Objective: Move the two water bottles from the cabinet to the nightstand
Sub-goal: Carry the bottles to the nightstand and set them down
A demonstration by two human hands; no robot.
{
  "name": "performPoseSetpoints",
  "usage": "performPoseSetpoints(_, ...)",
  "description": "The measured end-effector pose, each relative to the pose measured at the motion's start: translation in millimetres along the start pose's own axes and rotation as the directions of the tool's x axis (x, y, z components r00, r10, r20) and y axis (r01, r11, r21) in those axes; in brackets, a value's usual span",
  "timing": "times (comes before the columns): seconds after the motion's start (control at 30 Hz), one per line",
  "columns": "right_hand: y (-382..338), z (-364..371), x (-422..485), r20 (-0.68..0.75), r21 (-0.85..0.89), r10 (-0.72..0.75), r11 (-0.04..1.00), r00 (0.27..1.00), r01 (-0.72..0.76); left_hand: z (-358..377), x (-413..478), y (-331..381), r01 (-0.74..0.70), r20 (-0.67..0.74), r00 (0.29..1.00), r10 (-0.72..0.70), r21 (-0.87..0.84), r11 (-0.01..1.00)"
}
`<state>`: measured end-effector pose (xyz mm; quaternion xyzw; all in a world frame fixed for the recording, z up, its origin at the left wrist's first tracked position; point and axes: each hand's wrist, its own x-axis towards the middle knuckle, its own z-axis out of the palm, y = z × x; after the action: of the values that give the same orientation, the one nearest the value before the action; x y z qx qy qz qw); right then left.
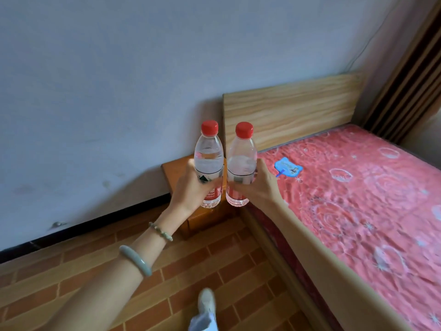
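Two clear water bottles with red caps and red labels stand upright side by side in the air. My left hand [191,187] grips the left bottle [208,154] around its middle. My right hand [259,185] grips the right bottle [242,156] the same way. Behind and below the bottles is the orange wooden nightstand [175,170], wedged between the wall and the bed; the bottles and hands hide most of its top. The cabinet is out of view.
A bed with a pink patterned mattress [358,199] and a light wooden headboard [291,111] fills the right side. A blue tag [287,167] lies on the mattress near the nightstand. Brick-pattern floor [214,263] lies below, with my shoe [207,301] on it.
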<state>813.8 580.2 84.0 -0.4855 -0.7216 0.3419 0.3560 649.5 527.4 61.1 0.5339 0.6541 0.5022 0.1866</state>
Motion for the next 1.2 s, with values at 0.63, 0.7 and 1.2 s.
performPoseSetpoints(0.63, 14.7, 107.3, 264.2, 0.116, 0.068, -0.035, 0.997, 0.993, 0.028, -11.3, 243.1, -120.8, 0.119, -0.099, 0.989, -0.108, 0.115, 0.986)
performPoseSetpoints(0.7, 19.0, 117.0, 284.6, 0.141, 0.074, -0.042, 0.997, 0.989, 0.032, -8.7, 258.2, -134.7, 0.129, -0.097, 0.988, -0.120, 0.098, 0.987)
performPoseSetpoints(1.2, 96.1, 184.5, 451.1, 0.408, 0.057, -0.060, 0.998, 0.911, 0.041, 52.1, 377.4, -238.3, 0.334, -0.218, 0.918, -0.332, -0.027, 0.942)
